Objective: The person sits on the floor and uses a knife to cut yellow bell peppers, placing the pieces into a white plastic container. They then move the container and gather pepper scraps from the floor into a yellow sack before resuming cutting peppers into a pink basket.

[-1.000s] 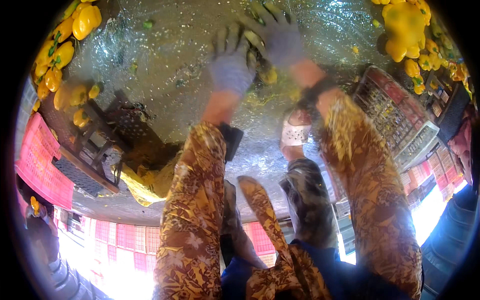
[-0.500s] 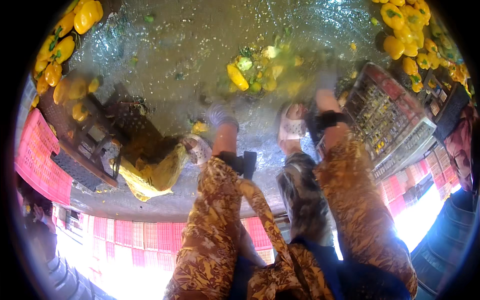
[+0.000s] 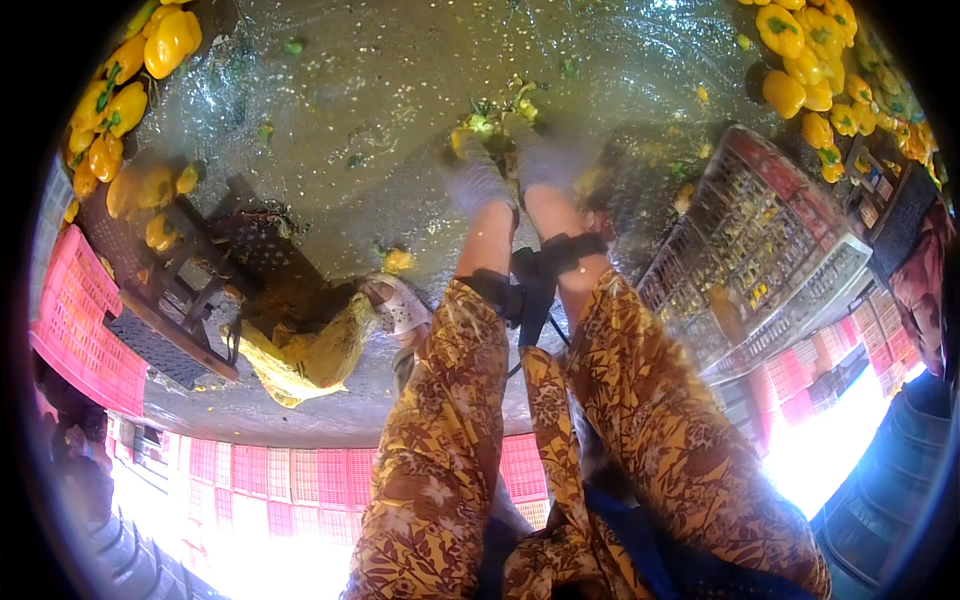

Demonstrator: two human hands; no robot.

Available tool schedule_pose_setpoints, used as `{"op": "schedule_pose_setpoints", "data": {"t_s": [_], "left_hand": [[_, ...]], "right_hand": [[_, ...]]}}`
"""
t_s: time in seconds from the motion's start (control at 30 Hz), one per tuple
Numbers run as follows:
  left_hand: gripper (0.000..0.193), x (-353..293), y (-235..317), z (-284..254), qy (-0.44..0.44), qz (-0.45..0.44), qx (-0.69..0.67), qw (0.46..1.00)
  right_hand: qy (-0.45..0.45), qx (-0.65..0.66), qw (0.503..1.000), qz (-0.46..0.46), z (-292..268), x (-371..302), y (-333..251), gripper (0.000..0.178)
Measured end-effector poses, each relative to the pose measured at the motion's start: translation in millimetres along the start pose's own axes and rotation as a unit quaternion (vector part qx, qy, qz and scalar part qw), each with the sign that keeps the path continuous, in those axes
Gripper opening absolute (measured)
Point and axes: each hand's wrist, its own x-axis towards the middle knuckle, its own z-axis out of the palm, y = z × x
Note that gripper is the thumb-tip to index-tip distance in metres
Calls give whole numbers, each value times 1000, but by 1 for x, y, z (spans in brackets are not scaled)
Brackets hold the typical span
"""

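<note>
1. On the wet floor (image 3: 350,90), at the upper middle of the view, pepper scraps (image 3: 481,123), yellow and pale green, lie at the fingertips of both gloved hands.
2. Left hand (image 3: 476,178): beside the scraps, fingers extended toward them; blurred, so whether it grips any cannot be told.
3. Right hand (image 3: 538,158): just beside the left; its finger closure likewise cannot be determined.
4. Change noted: half a second ago the hands are apart and nearer the body, the scraps spread clear of them. Now the hands are close together and the visible scraps occupy a smaller patch; some may be hidden.
5. Judgement: this places the visible scraps within reach of both hands at once.
6. Surroundings: a slatted crate (image 3: 735,240) at right, a yellow sack (image 3: 300,368) at left, yellow bell peppers (image 3: 172,45) at upper left.
</note>
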Motion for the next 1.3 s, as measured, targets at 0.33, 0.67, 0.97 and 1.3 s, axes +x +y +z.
{"op": "schedule_pose_setpoints", "data": {"t_s": [0.33,0.67,0.97,1.3], "left_hand": [[51,-8,23,-12,-103,-123,-68,985],[37,-190,35,23,-367,-94,-72,923],[66,-380,29,35,-655,87,230,714],[37,-112,95,-210,-412,140,333,837]], "right_hand": [[-64,252,964,56,18,-10,24,41],[53,363,927,71,-181,-35,36,45],[200,159,966,49,-517,-74,156,39],[-90,-223,920,-309,-315,-78,82,29]]}}
